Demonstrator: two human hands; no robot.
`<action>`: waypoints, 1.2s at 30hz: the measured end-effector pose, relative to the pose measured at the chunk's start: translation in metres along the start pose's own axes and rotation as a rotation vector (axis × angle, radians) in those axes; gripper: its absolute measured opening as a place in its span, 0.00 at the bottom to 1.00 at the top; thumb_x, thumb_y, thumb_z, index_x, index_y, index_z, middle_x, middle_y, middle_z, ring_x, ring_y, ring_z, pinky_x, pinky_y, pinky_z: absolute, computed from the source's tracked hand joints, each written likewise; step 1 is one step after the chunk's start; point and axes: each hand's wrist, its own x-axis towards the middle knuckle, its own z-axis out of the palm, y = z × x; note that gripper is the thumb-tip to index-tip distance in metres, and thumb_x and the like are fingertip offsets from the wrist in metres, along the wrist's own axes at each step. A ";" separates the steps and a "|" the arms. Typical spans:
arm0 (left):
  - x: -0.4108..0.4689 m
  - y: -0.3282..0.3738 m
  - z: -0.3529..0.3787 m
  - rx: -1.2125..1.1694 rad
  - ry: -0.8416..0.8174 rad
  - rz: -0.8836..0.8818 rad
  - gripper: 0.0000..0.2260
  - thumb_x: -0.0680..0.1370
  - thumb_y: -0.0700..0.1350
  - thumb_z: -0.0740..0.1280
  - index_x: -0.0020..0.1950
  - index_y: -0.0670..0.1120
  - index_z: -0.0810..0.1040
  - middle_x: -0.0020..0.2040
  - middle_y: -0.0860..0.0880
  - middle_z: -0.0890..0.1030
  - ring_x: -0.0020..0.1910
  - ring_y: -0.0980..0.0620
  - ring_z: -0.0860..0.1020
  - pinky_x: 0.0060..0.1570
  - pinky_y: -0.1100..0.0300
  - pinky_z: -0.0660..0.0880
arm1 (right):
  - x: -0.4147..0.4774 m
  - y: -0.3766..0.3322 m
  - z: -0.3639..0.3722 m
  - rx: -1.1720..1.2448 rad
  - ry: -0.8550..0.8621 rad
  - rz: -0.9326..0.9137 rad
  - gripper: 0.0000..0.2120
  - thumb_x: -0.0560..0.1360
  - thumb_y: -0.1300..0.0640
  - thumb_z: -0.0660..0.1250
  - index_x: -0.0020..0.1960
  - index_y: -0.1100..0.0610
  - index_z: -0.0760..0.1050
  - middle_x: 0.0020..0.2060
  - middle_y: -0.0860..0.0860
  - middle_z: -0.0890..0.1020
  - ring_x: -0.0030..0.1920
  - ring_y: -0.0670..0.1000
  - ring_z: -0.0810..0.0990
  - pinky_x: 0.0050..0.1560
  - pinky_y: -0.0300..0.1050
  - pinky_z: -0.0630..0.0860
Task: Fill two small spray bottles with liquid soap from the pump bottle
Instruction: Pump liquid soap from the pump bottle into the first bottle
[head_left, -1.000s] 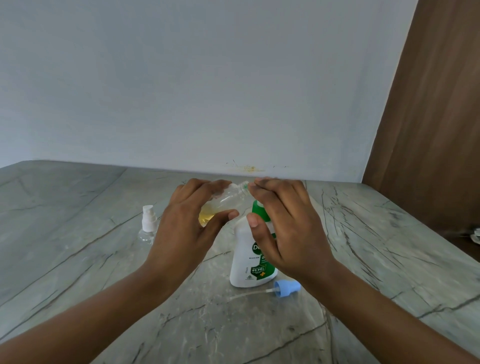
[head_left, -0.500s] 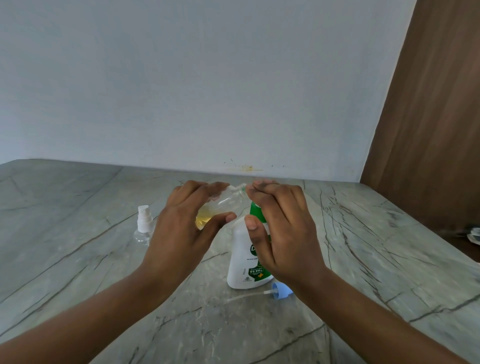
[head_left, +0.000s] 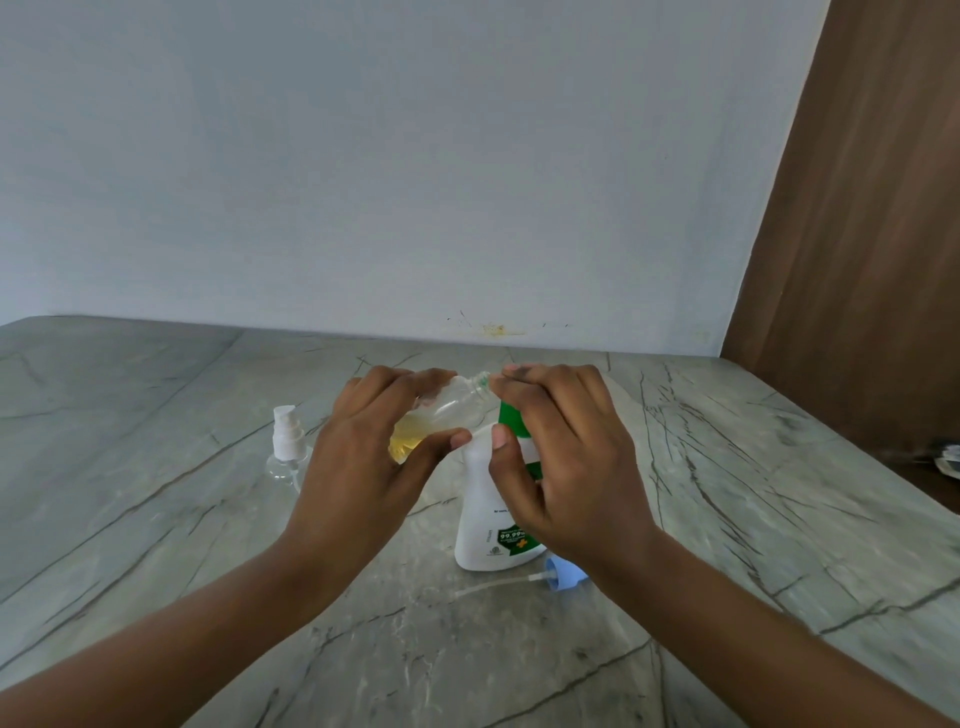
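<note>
Spray bottle (head_left: 457, 404), small, clear and uncapped with a bare threaded neck, is being held above the worktop (head_left: 156, 545), just left of the pump bottle's top; a little yellow soap (head_left: 408, 441) is pooling in its lower end. The left hand (head_left: 363, 467) is closing its grip round the body, fingers over the far side and thumb on the near side. The bottle's long axis is tilting, base down and left into the palm, open neck pointing up and right at the right hand's fingertips. The right hand (head_left: 566, 457) is curling its grip over the top of the pump bottle (head_left: 483, 499), thumb lying against the white shoulder; the pump head is hiding beneath it. Counting: two spray bottles, the second spray bottle (head_left: 287, 441) standing capped in white at the left; one pump bottle, white with a green label; one blue spray head (head_left: 566, 571) lying with its tube just near of the pump bottle.
</note>
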 end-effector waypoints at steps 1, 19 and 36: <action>0.001 0.001 -0.001 -0.003 0.004 -0.001 0.17 0.71 0.52 0.69 0.59 0.52 0.75 0.49 0.59 0.73 0.50 0.56 0.75 0.48 0.67 0.70 | 0.001 0.001 0.000 -0.003 -0.007 -0.003 0.14 0.74 0.59 0.60 0.51 0.67 0.79 0.46 0.58 0.81 0.49 0.52 0.74 0.50 0.38 0.70; 0.007 0.008 -0.006 -0.044 0.037 -0.003 0.17 0.70 0.53 0.68 0.58 0.53 0.76 0.48 0.62 0.73 0.50 0.56 0.76 0.48 0.65 0.72 | 0.009 0.000 -0.005 0.019 -0.018 0.050 0.14 0.74 0.60 0.61 0.53 0.66 0.79 0.48 0.58 0.80 0.52 0.51 0.73 0.54 0.32 0.67; -0.002 0.001 0.002 -0.038 -0.011 -0.015 0.16 0.73 0.54 0.69 0.59 0.53 0.75 0.48 0.60 0.73 0.50 0.58 0.75 0.48 0.67 0.71 | -0.006 -0.001 0.002 -0.009 -0.037 0.052 0.15 0.73 0.59 0.61 0.55 0.66 0.78 0.50 0.58 0.80 0.52 0.52 0.73 0.53 0.35 0.68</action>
